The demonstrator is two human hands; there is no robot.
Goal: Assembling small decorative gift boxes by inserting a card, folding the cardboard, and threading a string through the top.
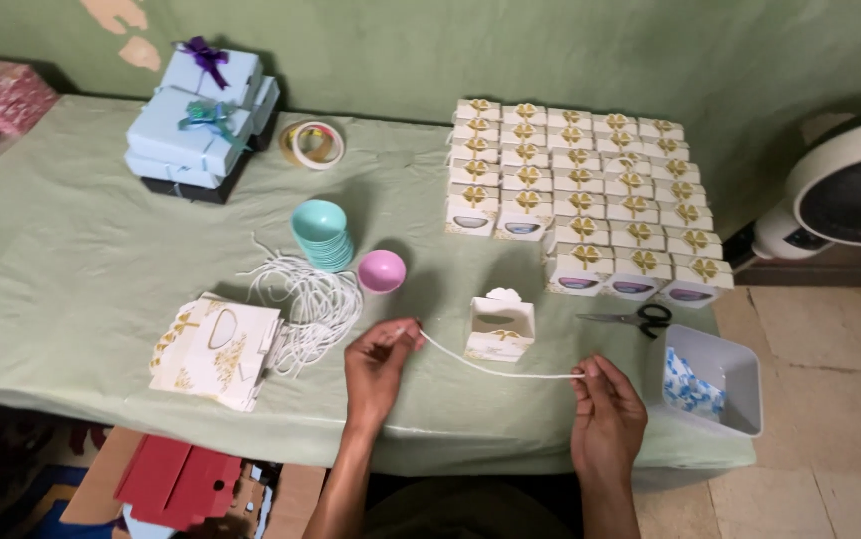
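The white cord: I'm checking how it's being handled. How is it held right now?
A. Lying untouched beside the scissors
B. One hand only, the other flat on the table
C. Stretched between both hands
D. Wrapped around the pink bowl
C: the left hand pinches one end of the white cord and the right hand pinches the other, in front of the small open box.

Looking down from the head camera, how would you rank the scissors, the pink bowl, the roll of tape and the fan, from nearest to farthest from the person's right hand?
From the right hand:
1. Scissors, just above it on the table near the right edge.
2. Pink bowl, up and to the left, beside the teal bowl stack.
3. Fan, off the table at far right.
4. Roll of tape, far upper left by the blue boxes.
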